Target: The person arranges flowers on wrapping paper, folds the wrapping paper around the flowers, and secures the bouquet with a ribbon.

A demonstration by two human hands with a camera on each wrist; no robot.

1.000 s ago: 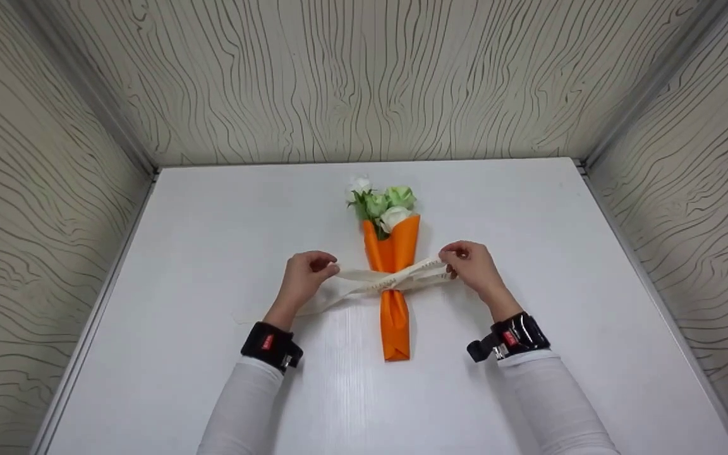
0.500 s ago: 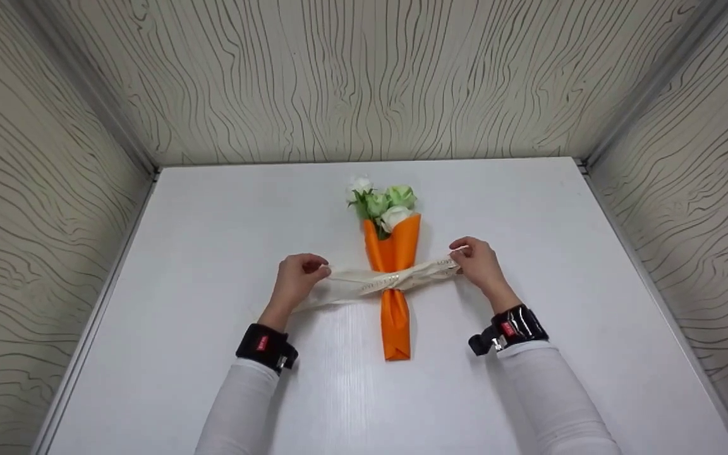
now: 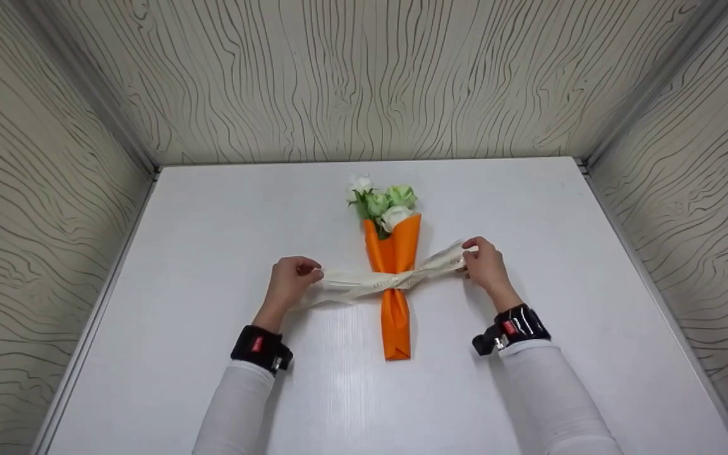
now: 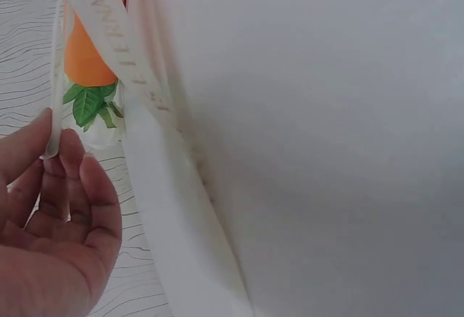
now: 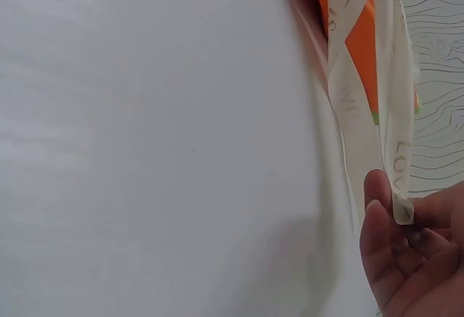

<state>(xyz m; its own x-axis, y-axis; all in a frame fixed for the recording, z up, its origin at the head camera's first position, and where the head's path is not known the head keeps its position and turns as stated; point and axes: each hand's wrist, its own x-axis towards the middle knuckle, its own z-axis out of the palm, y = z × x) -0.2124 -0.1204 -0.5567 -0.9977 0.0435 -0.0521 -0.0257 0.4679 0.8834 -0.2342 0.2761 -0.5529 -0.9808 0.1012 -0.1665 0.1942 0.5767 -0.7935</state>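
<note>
A small bouquet lies on the white table, its white and pale green flowers (image 3: 397,216) showing above an orange wrapper (image 3: 395,325). A cream ribbon (image 3: 370,282) with printed lettering crosses the wrapper at its narrow waist, gathered there. Left of the bouquet, my left hand (image 3: 289,282) pinches a fold of ribbon between thumb and fingers; a loose tail of ribbon (image 4: 156,106) runs past that hand in the left wrist view. On the right, my right hand (image 3: 488,266) pinches the other ribbon fold, and lettered ribbon (image 5: 402,157) reaches its fingertips in the right wrist view.
The white table (image 3: 200,221) extends around the bouquet. Wood-grain patterned panels (image 3: 351,82) stand along its back and both sides. Black camera straps (image 3: 261,349) circle both wrists.
Both hands have moved apart, left hand leftward and right hand rightward, drawing the ribbon tighter into a narrow knot at the wrapper's waist. The ribbon's left tail has drawn in. The bouquet stays put.
</note>
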